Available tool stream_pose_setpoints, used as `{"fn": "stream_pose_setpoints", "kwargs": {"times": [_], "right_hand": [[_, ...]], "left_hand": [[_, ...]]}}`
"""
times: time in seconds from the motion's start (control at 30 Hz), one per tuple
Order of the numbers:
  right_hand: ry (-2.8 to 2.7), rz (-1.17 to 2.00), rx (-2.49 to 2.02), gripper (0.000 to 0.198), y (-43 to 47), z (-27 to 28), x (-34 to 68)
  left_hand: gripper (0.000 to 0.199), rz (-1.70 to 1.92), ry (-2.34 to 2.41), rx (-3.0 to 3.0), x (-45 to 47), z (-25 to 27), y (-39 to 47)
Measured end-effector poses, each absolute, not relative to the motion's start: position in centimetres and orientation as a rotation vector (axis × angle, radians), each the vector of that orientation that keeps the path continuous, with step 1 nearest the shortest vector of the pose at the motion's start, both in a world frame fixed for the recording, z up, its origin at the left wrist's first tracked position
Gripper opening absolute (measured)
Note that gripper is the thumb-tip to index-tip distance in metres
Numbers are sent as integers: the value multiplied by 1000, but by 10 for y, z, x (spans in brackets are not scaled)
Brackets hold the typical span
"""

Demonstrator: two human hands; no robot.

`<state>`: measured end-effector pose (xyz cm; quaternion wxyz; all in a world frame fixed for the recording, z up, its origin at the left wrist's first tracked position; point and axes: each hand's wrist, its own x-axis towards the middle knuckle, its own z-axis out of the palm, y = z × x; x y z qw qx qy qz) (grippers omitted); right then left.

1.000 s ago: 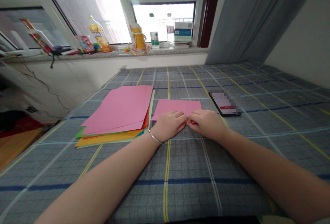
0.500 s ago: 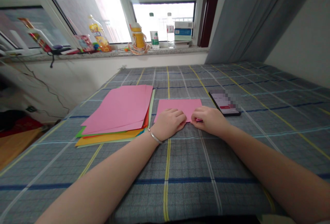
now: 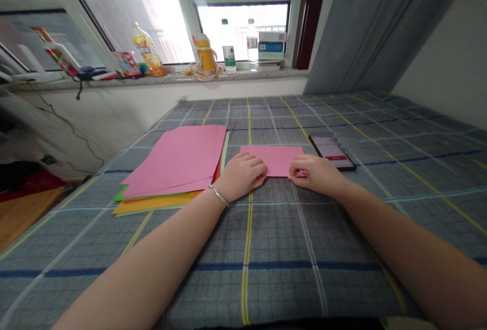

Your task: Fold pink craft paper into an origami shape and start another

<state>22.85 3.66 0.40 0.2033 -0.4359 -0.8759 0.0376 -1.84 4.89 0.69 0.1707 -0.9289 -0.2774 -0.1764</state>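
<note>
A small pink sheet of paper (image 3: 279,160) lies flat on the plaid cloth, its near edge towards me. My left hand (image 3: 245,174) covers its near left corner, fingers curled and closed on the edge; the fingertips are partly hidden. At the near right corner my right hand (image 3: 315,174) pinches the same edge between thumb and bent fingers, and a bit of pink shows inside the grip. Left of my left hand is a stack of larger coloured paper (image 3: 178,157), pink on top, with green, orange and red edges peeking out below.
A smartphone (image 3: 331,151) with a lit screen lies just beyond my right hand. The blue-grey plaid cloth (image 3: 281,289) spreads under everything. Along the windowsill (image 3: 152,80) stand bottles, a yellow flask (image 3: 205,55) and stacked boxes (image 3: 271,47). A grey curtain hangs at right.
The small pink sheet has shifted slightly right. My hands have moved apart along its near edge, the left one leftward and the right one rightward. The stack and phone stay put.
</note>
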Motion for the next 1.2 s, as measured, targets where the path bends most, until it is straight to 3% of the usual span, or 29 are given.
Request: {"fn": "stream_pose_setpoints", "kwargs": {"times": [0.8,1.2], "right_hand": [[-2386,341,-1140,5,46,1,246],[-2438,441,-1112,4,43,2,243]], "left_hand": [[8,-515,-951,-2735,-65,37,64],[13,-412,-1068,-2922,-73,35,67]]}}
